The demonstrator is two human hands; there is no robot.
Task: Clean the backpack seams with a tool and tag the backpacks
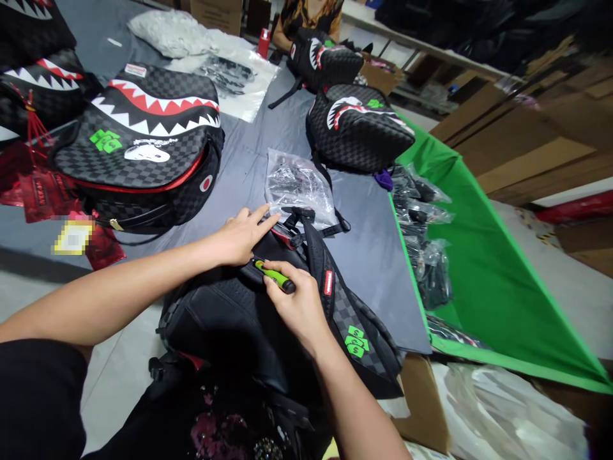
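Observation:
A black checkered backpack [211, 313] lies back side up against my body at the table's edge. My left hand [244, 235] rests on its top with the fingers stretched out, close to the strap base and a strip of red trim. In my right hand [297, 295] is a slim tool with a bright green and black handle [276, 276]. Its tip points at the backpack's padded back near my left thumb, and the working end is too small to make out. A shoulder strap [330, 275] with a red label runs beside my right hand.
A clear plastic bag [299, 185] lies just beyond the backpack. Another shark-mouth backpack [148, 140] stands at left, near red tags [45, 191]. Farther off are more backpacks [359, 128] and a person [309, 16]. A green fabric bin [498, 275] with bagged items borders the right.

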